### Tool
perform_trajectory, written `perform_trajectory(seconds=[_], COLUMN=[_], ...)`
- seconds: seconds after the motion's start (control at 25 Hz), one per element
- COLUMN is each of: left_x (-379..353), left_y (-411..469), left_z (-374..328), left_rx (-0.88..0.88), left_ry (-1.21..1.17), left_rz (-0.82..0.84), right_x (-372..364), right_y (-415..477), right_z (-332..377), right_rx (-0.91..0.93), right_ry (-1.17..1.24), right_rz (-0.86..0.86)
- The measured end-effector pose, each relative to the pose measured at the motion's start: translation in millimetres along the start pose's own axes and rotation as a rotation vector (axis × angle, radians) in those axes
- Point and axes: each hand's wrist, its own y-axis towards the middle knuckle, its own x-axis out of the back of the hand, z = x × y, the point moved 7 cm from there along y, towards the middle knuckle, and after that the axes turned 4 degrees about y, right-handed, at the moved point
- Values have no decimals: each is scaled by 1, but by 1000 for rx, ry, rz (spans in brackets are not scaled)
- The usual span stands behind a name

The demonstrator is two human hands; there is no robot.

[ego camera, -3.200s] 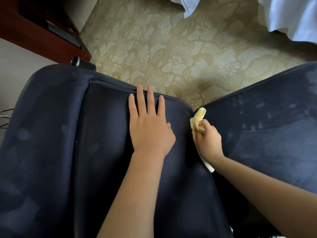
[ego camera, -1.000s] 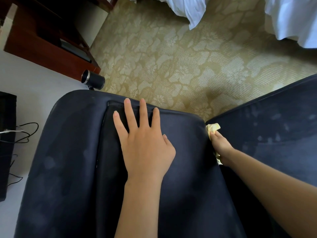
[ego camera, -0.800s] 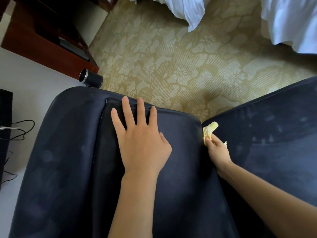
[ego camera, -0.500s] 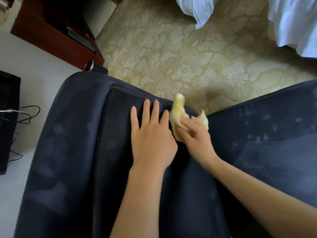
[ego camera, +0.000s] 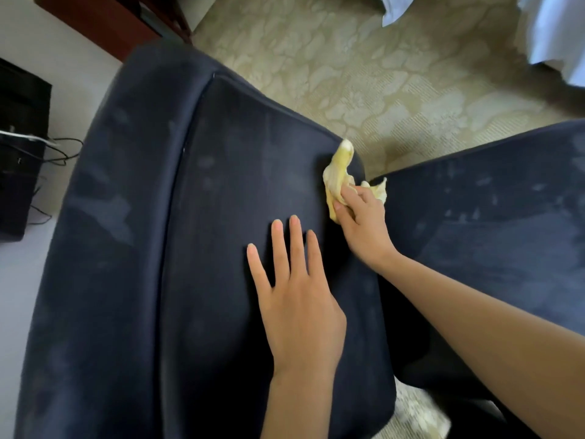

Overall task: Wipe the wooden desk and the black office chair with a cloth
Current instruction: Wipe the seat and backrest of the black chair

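The left hand (ego camera: 297, 299) lies flat, fingers spread, on the black office chair (ego camera: 158, 248), probably bracing it against swivel. The right hand (ego camera: 364, 226) pinches the bunched yellow cloth (ego camera: 337, 175) against the chair's far right corner for wiping.

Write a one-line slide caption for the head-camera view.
Right hand grips a yellow cloth against the black chair; left hand rests flat on it.

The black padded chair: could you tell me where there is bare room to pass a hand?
Free on the black padded chair: the stretch between its piped seam and the left hand, and the outer band beyond that seam. Crowded: the far corner, where the right hand grips the yellow cloth.
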Motion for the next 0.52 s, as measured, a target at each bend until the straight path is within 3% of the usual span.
perform_trajectory(seconds=[0.4, 0.52], left_x=[-19, -29], left_y=[-118, -143], left_z=[-23, -31], left_rx=[-31, -26], left_ry=[107, 106], left_rz=[33, 49], right_x=[-4, -1], right_y=[-160, -209], right_z=[-71, -70], right_rx=[-436, -417], right_ry=[110, 129], right_rz=[63, 51])
